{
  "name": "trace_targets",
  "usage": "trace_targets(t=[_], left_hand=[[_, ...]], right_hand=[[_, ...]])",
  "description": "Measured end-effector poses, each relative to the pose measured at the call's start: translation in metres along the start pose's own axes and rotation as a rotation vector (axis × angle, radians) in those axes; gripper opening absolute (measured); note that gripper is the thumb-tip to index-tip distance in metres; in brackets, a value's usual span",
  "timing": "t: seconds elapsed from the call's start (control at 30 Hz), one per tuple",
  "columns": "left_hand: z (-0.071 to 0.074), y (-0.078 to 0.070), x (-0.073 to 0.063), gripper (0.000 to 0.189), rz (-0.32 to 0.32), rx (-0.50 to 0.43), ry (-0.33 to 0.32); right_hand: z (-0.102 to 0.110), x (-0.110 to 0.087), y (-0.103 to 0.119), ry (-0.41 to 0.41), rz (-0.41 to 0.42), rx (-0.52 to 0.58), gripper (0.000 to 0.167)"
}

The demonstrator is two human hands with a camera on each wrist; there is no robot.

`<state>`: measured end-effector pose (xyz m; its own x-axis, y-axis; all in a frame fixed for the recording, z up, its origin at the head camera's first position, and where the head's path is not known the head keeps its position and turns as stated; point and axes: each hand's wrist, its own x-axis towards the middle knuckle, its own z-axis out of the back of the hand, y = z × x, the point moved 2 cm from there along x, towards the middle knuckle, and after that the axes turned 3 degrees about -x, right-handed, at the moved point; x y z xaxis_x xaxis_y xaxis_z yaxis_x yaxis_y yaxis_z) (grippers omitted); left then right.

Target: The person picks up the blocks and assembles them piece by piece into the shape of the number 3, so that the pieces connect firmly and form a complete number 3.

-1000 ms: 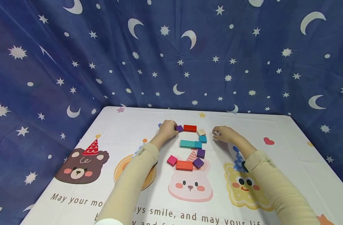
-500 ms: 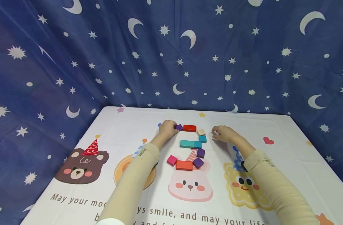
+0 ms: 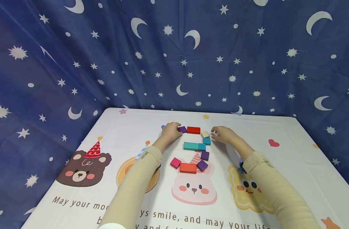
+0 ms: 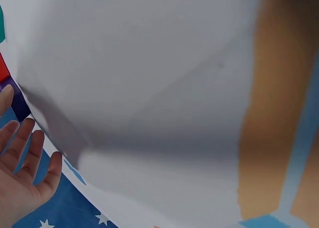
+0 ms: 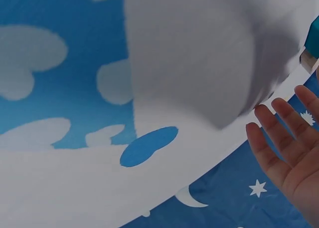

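Note:
At the upper left of the block arrangement, my left hand holds a small purple block between thumb and forefinger. In the left wrist view the other fingers of that hand are spread apart. The purple block stands beside a long red block. My right hand hovers at the right side with relaxed fingers and nothing in it, close to a beige block and a blue block. Part of the beige block shows at the edge of the right wrist view.
Below lie a teal block, another blue block, two purple blocks, an orange-red block and a pink block. They sit on a white printed tablecloth. A starry blue curtain hangs behind the table.
My right hand has moved left, nearer the beige and blue blocks. The purple block at my left hand has shifted slightly away from me; the other blocks keep their places.

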<state>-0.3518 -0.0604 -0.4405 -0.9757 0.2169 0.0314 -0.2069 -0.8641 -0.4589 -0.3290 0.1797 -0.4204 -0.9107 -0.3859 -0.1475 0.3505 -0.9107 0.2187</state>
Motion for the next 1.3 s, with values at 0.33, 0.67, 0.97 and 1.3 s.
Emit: trace_targets(t=[0.33, 0.67, 0.97, 1.3], left_hand=[[0.000, 0.002, -0.005, 0.040, -0.023, -0.026, 0.018], [0.019, 0.005, -0.020, 0.034, -0.103, -0.086, 0.040], [0.025, 0.005, -0.053, 0.024, -0.350, -0.132, 0.197], [0.020, 0.007, -0.098, 0.047, -0.530, 0.030, 0.413]], right_hand=[[-0.009, -0.002, 0.002, -0.031, 0.004, 0.023, 0.032], [-0.002, -0.014, 0.018, -0.081, 0.168, 0.003, 0.023], [-0.004, -0.033, 0.029, -0.082, 0.238, 0.004, 0.024], [-0.018, -0.063, 0.053, 0.013, 0.505, 0.006, 0.032]])
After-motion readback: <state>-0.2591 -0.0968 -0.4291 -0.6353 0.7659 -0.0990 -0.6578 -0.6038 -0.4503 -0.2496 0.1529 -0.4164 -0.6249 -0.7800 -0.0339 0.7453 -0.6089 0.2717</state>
